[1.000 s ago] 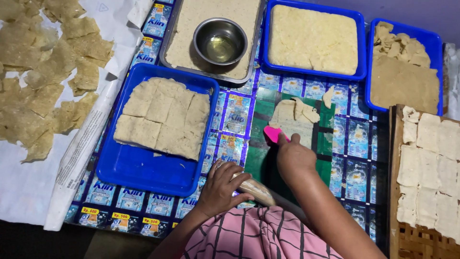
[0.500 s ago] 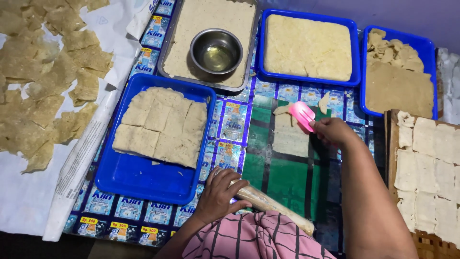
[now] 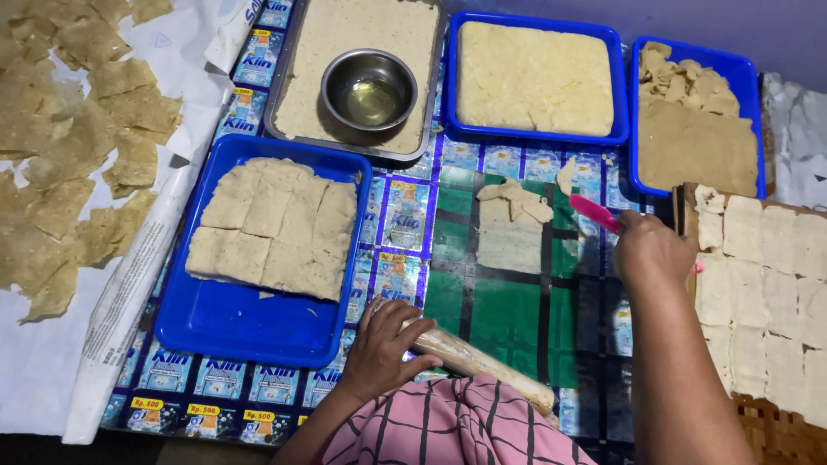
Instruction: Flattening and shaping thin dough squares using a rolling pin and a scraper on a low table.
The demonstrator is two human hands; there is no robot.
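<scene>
Right hand (image 3: 653,250) shifted right (pink scraper (image 3: 594,212)) — left hand (image 3: 385,349) unmoved

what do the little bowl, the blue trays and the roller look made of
Small bowl: shiny metal, likely steel, with reflective walls. Blue trays: glossy moulded plastic by their sheen. Rolling pin under the left hand: pale, probably wood, seemingly film-wrapped.

Dim overhead light, sharp focus, dark edges.
</scene>
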